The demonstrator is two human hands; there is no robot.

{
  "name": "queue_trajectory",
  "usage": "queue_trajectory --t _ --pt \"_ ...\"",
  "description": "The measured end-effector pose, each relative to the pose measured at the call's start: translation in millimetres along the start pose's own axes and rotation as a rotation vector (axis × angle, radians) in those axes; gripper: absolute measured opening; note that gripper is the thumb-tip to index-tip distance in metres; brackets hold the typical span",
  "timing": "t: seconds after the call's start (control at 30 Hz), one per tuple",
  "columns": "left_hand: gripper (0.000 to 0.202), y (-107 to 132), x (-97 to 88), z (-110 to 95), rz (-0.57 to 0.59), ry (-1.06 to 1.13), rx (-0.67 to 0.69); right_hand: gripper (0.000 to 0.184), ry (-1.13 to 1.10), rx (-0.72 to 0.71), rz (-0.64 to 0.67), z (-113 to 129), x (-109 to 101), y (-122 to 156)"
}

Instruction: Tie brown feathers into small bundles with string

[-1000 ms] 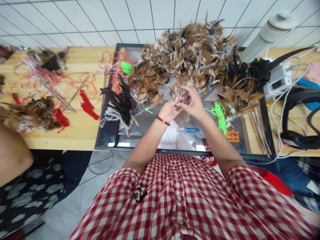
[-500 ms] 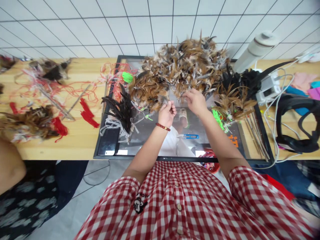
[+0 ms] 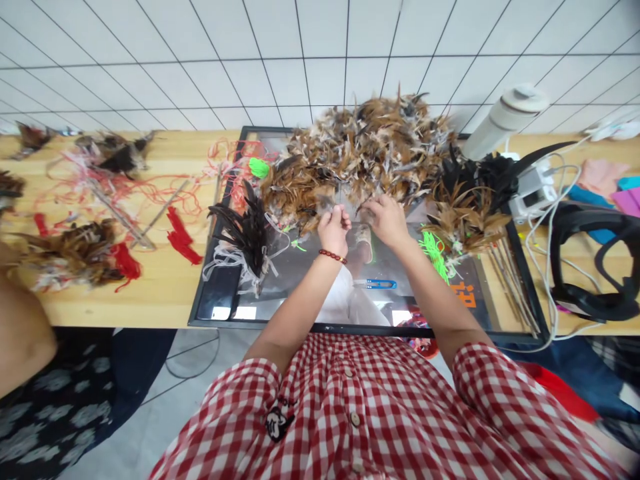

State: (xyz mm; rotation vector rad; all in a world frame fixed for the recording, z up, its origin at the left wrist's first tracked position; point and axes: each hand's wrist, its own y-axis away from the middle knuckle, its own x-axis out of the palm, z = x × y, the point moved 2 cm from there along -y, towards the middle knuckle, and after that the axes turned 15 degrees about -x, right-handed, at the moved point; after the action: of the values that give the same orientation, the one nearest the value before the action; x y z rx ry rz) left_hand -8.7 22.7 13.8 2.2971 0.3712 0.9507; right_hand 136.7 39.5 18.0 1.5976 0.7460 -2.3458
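My left hand (image 3: 334, 230), a beaded bracelet at its wrist, is closed in a pinch; a small greyish feather (image 3: 327, 199) shows at its fingertips. To its right, my right hand (image 3: 389, 220) has thumb and fingers drawn together on a brown feather at the front edge of the large feather pile (image 3: 380, 147). Smaller brown feathers (image 3: 295, 187) lie in a heap just beyond my left hand. Below both hands, blue thread snips (image 3: 381, 284) rest on the glossy black-framed panel (image 3: 295, 293).
Black feathers (image 3: 250, 227) with white ties lie left, green string (image 3: 434, 253) and thin sticks (image 3: 515, 287) right. A white bottle (image 3: 507, 120), white cables and a black headset (image 3: 595, 253) stand farther right. Red thread (image 3: 183, 237) lies on the wooden table (image 3: 165, 300) beside another person's arm (image 3: 23, 327).
The view has tilted up slightly, so everything sits lower in the picture. My right hand's fingertips have shifted slightly at the pile's edge; my left hand stays closed.
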Motion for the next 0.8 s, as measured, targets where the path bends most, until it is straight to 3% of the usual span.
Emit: queue_trajectory --t 0.1,0.27,0.4,0.53,0.67,0.8 --pt "0.018 -10.3 -2.8 -3.1 -0.031 -0.091 0.141 0.036 -0.057 0.060 -0.074 6.1 4.1 -20.8" --pt "0.017 -15.1 -13.7 -0.8 0.041 -0.181 0.198 0.029 0.055 0.141 0.148 15.5 10.7 -53.5" --pt "0.015 -18.1 -17.8 -0.9 0.068 -0.121 0.195 0.026 0.041 0.031 0.203 10.0 -4.8 -42.6" --pt "0.015 -22.0 -18.5 -0.7 0.024 -0.121 0.216 0.023 -0.031 -0.119 0.267 6.5 -28.7 -25.6" --pt "0.015 -22.9 -17.6 1.4 -0.017 -0.286 0.221 0.023 0.035 -0.185 0.255 12.9 -44.8 -22.1" --pt "0.021 -22.5 -16.5 -0.9 -0.014 -0.457 0.160 0.025 0.098 -0.199 0.213 21.0 -47.1 -22.8"
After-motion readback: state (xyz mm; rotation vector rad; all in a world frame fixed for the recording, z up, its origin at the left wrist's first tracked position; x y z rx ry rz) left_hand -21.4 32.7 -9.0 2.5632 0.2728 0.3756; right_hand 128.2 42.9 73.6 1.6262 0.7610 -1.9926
